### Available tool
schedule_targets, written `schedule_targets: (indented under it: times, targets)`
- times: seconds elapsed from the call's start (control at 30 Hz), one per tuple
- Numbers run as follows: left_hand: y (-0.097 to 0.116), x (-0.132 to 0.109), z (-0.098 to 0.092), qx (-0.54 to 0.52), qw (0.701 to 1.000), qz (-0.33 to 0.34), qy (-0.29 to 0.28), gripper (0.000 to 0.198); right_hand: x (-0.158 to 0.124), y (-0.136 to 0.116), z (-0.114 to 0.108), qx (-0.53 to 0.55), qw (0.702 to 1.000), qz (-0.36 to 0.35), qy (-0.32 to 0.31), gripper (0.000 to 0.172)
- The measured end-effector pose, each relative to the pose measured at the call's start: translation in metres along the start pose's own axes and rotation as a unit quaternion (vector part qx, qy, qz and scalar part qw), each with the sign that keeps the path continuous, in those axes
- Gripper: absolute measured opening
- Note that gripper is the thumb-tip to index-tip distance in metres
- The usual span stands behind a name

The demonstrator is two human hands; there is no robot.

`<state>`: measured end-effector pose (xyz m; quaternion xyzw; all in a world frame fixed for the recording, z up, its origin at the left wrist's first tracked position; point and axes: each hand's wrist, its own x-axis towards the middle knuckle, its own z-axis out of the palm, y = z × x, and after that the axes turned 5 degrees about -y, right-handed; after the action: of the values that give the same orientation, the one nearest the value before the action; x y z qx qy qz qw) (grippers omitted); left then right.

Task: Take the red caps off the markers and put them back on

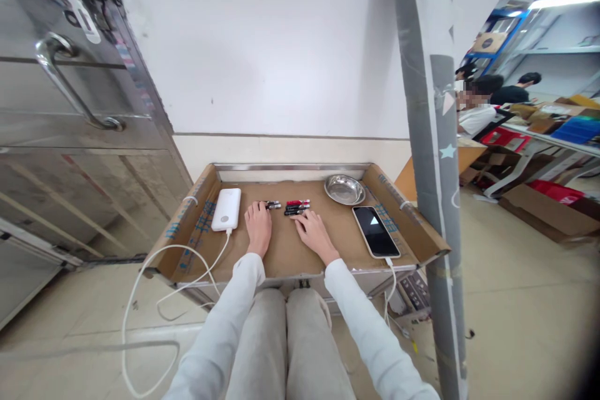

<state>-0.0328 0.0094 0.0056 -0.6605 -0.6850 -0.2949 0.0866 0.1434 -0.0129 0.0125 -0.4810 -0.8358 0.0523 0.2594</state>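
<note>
Head view: I sit at a low worktop [290, 250] lined with brown cardboard whose flaps stand up along both sides.

My left hand [259, 225] lies flat, palm down, a little left of the worktop's middle. Its fingers are held together and close on nothing, and the fingertips touch a small bunch of dark pens [272, 205] lying crosswise just past them.

My right hand [313, 231] lies flat a little right of the worktop's middle. Its fingers are slightly spread and grip nothing, and the tips reach a second bunch, the red and black pens [297, 207]. These lie side by side just beside the dark ones, towards the worktop's far edge.

- **Left side:** a white power bank [226, 209] sits on the worktop's left half, near my left hand but apart from it. A white cable [140, 287] runs from its near end, over the worktop's front edge and down to the floor.
- **Right side:** a phone [375, 231] lies face up on the worktop's right half with a cable plugged into its near end.
- **Far right corner:** a shallow metal dish [344, 189] sits in this corner of the worktop.
- **Around the worktop:** a grey pole [434, 137] stands just off its right side, and a steel cabinet [70, 106] stands off its left.
</note>
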Motion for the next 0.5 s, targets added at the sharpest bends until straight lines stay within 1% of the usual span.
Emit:
schedule_targets:
  times: [0.07,0.17,0.23,0.3,0.37,0.4,0.43,0.5]
  targets:
    - [-0.004,-0.001,0.0,0.009,1.0,0.008,-0.001,0.019,0.0,0.001,0.001,0.016,1.0,0.017,0.003,0.027]
    - [-0.01,-0.005,-0.003,0.016,1.0,0.015,0.0,0.018,-0.003,0.004,-0.001,0.066,0.998,0.02,-0.001,0.026]
    - [-0.014,-0.01,-0.006,0.015,1.0,0.004,-0.014,0.019,-0.006,0.005,-0.002,0.124,0.992,0.028,0.011,0.025]
    - [-0.015,-0.015,-0.011,-0.014,0.999,-0.008,-0.036,0.02,-0.007,0.006,-0.002,0.202,0.978,0.051,0.03,0.026]
    - [-0.011,-0.02,-0.016,-0.093,0.993,0.013,-0.07,0.02,-0.005,0.005,0.0,0.301,0.948,0.094,0.046,0.03]
    - [-0.007,-0.023,-0.019,-0.145,0.985,0.037,-0.091,0.019,-0.003,0.004,0.002,0.356,0.925,0.121,0.05,0.034]
    - [-0.002,-0.024,-0.021,-0.197,0.972,0.066,-0.112,0.019,-0.001,0.003,0.003,0.413,0.897,0.148,0.052,0.038]
    - [0.011,-0.026,-0.026,-0.279,0.942,0.113,-0.145,0.018,0.003,0.0,0.006,0.519,0.831,0.191,0.053,0.043]
